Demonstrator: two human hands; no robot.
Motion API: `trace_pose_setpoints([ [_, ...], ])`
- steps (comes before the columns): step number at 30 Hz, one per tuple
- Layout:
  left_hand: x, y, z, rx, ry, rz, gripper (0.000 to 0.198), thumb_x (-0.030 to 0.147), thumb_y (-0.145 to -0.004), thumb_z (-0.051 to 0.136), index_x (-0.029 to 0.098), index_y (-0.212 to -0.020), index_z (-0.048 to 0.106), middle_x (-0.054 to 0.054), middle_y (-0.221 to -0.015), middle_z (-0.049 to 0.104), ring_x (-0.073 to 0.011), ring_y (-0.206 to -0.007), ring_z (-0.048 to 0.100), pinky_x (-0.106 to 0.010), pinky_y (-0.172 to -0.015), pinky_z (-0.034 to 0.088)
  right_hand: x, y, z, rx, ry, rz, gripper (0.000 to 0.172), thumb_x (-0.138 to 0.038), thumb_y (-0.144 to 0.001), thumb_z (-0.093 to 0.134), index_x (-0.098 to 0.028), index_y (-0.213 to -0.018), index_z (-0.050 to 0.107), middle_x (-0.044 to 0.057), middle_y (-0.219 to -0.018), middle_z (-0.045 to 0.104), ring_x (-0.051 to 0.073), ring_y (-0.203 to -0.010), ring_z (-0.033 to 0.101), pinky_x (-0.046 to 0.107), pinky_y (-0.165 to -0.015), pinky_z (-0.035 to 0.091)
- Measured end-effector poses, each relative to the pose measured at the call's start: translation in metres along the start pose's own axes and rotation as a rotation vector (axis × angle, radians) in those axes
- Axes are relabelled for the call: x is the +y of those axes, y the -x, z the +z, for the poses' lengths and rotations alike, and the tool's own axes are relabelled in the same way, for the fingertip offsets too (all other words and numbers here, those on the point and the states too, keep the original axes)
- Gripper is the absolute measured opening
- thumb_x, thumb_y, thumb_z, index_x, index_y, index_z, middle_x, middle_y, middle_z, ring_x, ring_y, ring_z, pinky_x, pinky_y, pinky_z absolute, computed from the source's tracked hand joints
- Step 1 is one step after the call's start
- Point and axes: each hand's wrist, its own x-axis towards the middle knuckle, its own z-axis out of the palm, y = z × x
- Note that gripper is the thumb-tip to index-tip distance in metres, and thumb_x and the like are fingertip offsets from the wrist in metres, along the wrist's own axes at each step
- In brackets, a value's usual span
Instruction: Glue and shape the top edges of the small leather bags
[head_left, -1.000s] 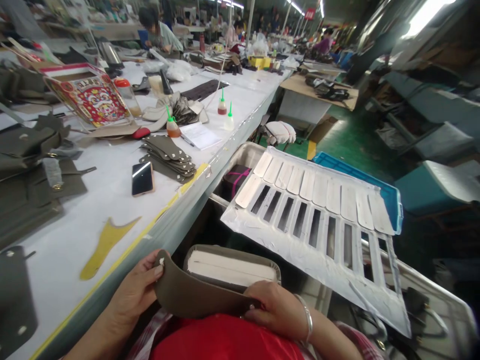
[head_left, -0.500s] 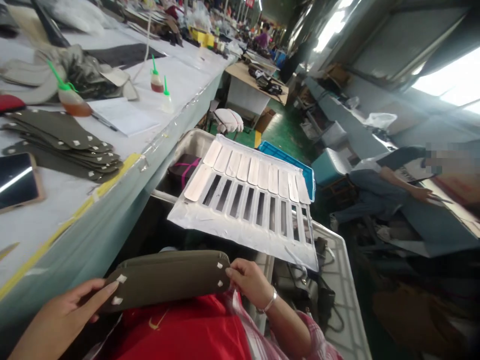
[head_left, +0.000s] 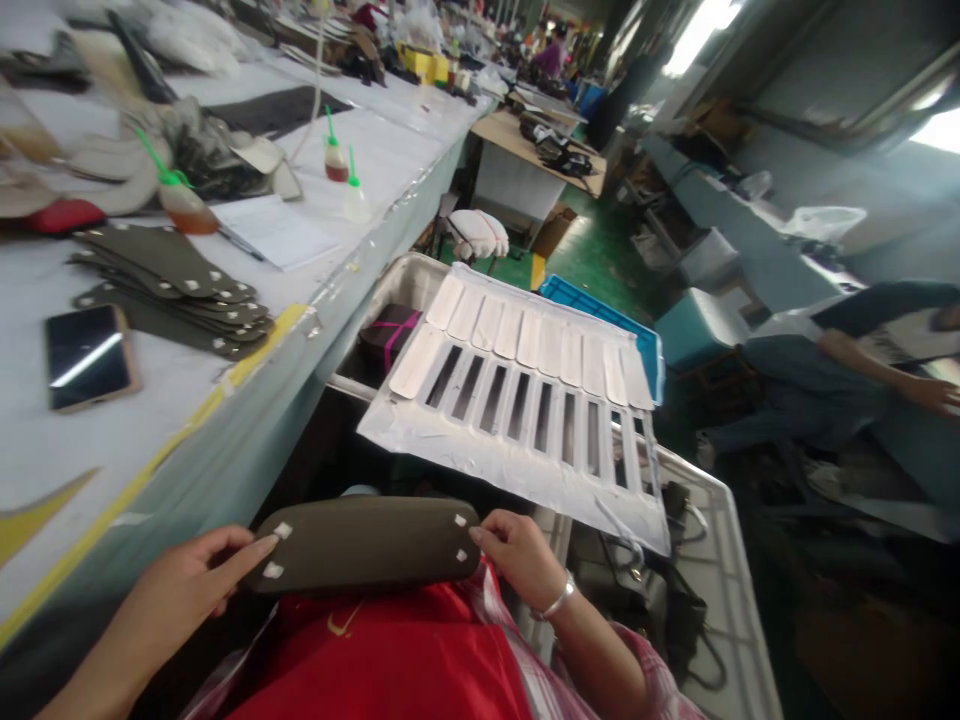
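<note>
Between my two hands lies an olive-brown panel (head_left: 367, 545), long with rounded ends and small white stickers near each end. My left hand (head_left: 199, 575) pinches its left end, thumb on top beside a sticker. The right end is pinched by my right hand (head_left: 517, 560), which has a silver bangle at the wrist. The panel is held over the red apron (head_left: 405, 650) at my lap. Beyond it, a white slotted board (head_left: 480, 450) carries a row of pale rounded strips (head_left: 529, 345). On the table to the left sits a stack of similar olive pieces (head_left: 172, 285).
The white table (head_left: 45, 500) runs along the left, with a phone (head_left: 90, 355), green-tipped glue bottles (head_left: 184, 205) and a notepad (head_left: 281, 232). Plastic crates (head_left: 739, 540) support the board, and a blue crate (head_left: 600, 310) stands behind. Another person (head_left: 847, 350) sits at the right.
The panel has levelled out and now faces me more flatly, both hands still pinching its ends. The whole view has shifted, so surroundings appear farther right.
</note>
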Motion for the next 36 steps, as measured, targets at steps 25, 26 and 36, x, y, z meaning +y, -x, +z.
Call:
trace_pose_setpoints([
  [25, 0.006, 0.004, -0.022, 0.059, 0.074, 0.28, 0.029, 0.044, -0.073, 0.052, 0.017, -0.062, 0.057, 0.002, -0.057, 0.056, -0.013, -0.057, 0.048, -0.023, -0.053, 0.033, 0.001, -0.009, 0.005, -0.16, -0.026, 0.187, 0.039, -0.056, -0.07, 0.051, -0.019, -0.059, 0.05, -0.004, -0.046, 0.042, 0.009, -0.04, 0.035, 0.022, -0.04, 0.024],
  [26, 0.006, 0.003, -0.023, 0.059, 0.069, 0.283, 0.03, 0.044, -0.073, 0.051, 0.017, -0.062, 0.057, 0.002, -0.057, 0.056, -0.0131, -0.056, 0.048, -0.023, -0.053, 0.033, 0.001, -0.01, 0.005, -0.163, -0.031, 0.182, 0.039, -0.056, -0.07, 0.051, -0.019, -0.059, 0.05, -0.003, -0.047, 0.043, 0.009, -0.04, 0.036, 0.023, -0.04, 0.024],
  [36, 0.006, 0.003, -0.02, -0.008, -0.146, 0.266, 0.038, 0.053, -0.076, 0.046, 0.018, -0.063, 0.056, 0.004, -0.057, 0.057, -0.014, -0.059, 0.051, -0.023, -0.056, 0.034, -0.022, -0.002, 0.002, -0.108, -0.019, 0.174, 0.029, -0.042, -0.073, 0.054, -0.016, -0.059, 0.052, -0.004, -0.043, 0.046, 0.007, -0.037, 0.038, 0.019, -0.037, 0.026],
])
